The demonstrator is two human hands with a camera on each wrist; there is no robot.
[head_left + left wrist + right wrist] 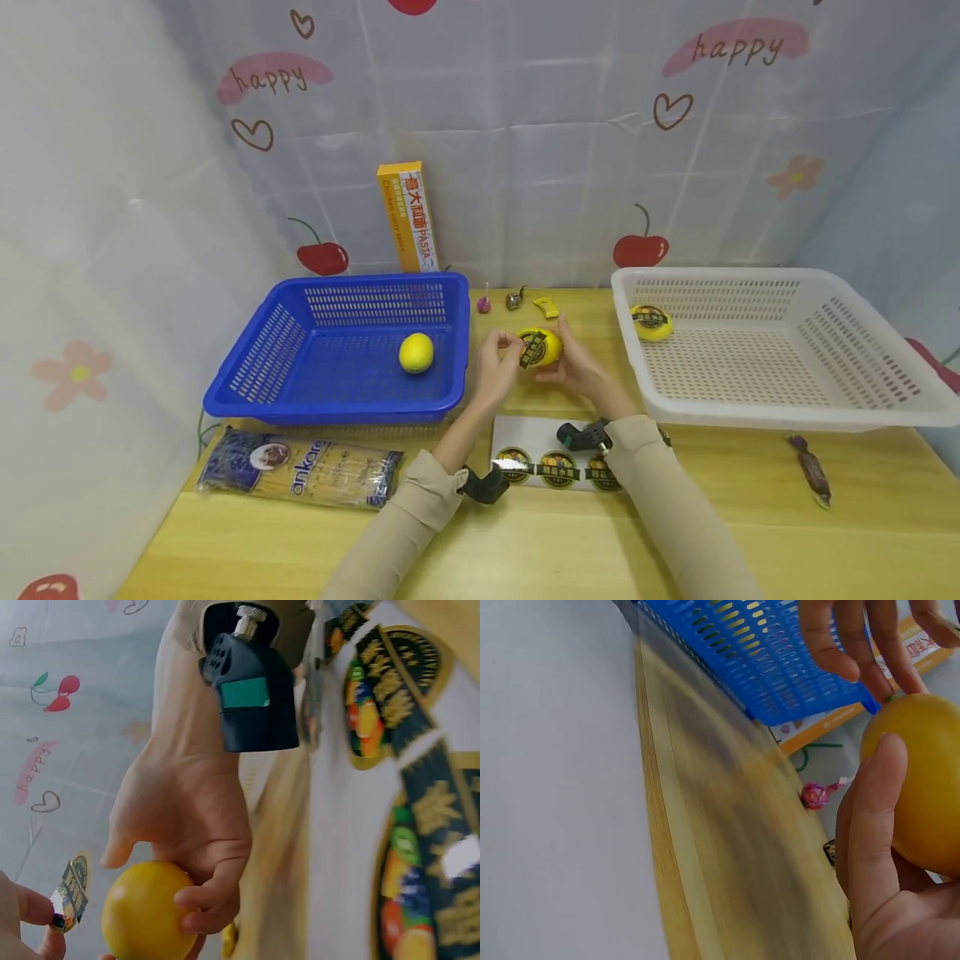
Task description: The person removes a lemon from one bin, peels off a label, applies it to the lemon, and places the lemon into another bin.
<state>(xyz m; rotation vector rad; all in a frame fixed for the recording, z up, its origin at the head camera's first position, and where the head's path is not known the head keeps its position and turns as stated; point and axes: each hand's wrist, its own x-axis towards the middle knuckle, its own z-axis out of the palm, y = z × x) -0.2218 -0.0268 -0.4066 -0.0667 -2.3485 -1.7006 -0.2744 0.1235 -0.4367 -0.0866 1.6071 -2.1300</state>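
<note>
A yellow lemon (551,348) is held in the right hand (581,367), above the table between the two baskets. In the right wrist view, that hand's fingers curl round the lemon (926,784). A dark round label sticker (73,894) with a banner across it is pinched between thumb and finger of the left hand (22,915). From the head view, the left hand (495,367) holds this sticker in front of the lemon; whether they touch I cannot tell. Under the forearms lies a white sticker sheet (517,432) with several similar labels.
At left, a blue basket (352,410) holds a plain lemon (416,353). A white basket (757,410) at right holds a labelled lemon (651,322). Small candies (513,299) lie behind the hands. Bagged spaghetti (300,468), a pasta box (408,218) and a wrapped candy (810,471) surround them.
</note>
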